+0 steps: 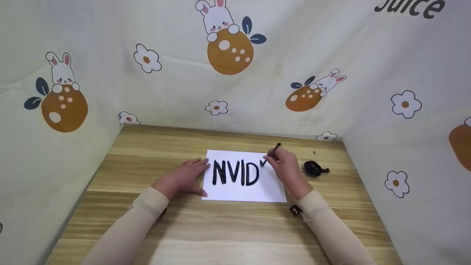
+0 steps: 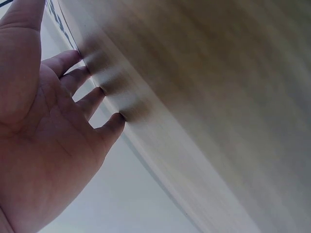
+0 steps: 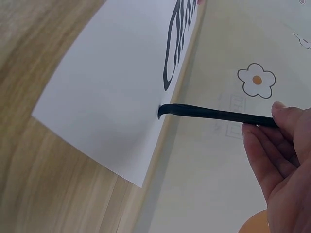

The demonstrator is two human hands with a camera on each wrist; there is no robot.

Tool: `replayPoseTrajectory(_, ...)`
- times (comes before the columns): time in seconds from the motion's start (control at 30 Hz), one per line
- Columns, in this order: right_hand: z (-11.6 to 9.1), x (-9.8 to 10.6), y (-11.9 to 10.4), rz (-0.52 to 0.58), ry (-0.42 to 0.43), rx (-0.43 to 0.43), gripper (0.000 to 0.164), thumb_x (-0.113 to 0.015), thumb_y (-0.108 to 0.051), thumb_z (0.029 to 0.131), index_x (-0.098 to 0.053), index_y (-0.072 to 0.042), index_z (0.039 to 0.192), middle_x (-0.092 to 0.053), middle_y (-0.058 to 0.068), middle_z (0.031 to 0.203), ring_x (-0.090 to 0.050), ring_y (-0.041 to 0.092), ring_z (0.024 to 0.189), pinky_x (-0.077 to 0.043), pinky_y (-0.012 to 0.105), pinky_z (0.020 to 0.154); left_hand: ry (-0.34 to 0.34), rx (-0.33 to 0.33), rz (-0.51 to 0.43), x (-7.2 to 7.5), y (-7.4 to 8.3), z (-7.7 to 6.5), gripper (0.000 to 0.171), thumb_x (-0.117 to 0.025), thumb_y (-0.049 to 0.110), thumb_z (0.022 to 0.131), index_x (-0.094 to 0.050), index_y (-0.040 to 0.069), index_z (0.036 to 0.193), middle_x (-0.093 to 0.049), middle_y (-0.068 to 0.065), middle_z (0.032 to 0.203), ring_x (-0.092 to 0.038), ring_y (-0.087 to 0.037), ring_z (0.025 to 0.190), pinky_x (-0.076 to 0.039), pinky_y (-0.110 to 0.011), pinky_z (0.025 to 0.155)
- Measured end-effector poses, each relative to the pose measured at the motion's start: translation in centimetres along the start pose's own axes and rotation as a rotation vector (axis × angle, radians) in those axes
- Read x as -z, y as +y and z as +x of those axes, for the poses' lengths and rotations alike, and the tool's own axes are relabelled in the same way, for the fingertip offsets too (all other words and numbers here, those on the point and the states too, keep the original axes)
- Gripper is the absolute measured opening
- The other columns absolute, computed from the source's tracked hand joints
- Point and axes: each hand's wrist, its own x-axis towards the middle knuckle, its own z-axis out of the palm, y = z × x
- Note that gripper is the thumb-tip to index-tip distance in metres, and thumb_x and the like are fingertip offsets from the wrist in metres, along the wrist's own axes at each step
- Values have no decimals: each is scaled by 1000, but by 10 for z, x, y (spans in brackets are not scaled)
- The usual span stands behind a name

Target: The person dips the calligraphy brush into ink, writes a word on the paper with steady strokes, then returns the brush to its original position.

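Observation:
A white sheet of paper lies on the wooden table, with thick black letters "NVID" and a short black stroke right of the D. My right hand pinches a dark brush between thumb and fingers. In the right wrist view the brush's bent black tip touches the paper near its edge, past the D. My left hand has its fingers spread, fingertips and thumb resting at the paper's left edge. Seen from the left wrist, its palm holds nothing and its fingertips rest down.
Just right of my right hand sits a small round black container with a short handle. A tiny dark speck lies behind it. Fabric walls printed with rabbits, oranges and flowers enclose the table at the back and both sides.

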Motion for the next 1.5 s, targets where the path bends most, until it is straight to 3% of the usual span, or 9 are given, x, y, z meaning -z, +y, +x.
replayPoseTrajectory(0.27, -1, 1, -1, -17, -6, 14, 13, -88, -11, 95, -77, -5, 97, -80, 8, 93, -79, 25, 86, -67, 42, 79, -2, 3, 4, -1, -1, 0, 117, -91, 61, 86, -38, 1, 171, -30, -17, 180, -23, -46, 166, -23, -67, 131)
replayPoseTrajectory(0.63, -5, 4, -4, 20, -42, -39, 10, -87, -13, 96, -78, -8, 96, -79, 3, 91, -76, 19, 84, -65, 42, 78, 9, 5, -10, -1, 0, 0, 117, -92, 61, 85, -38, 1, 171, -31, -17, 180, -23, -44, 166, -25, -71, 130)
replayPoseTrajectory(1.5, -20, 11, -15, -4, -51, 23, 13, -90, -11, 93, -77, -9, 93, -78, 3, 89, -75, 17, 81, -65, 39, 74, -1, 1, 4, -3, -1, 1, 117, -90, 62, 86, -37, 2, 171, -29, -18, 180, -22, -45, 167, -23, -67, 132)
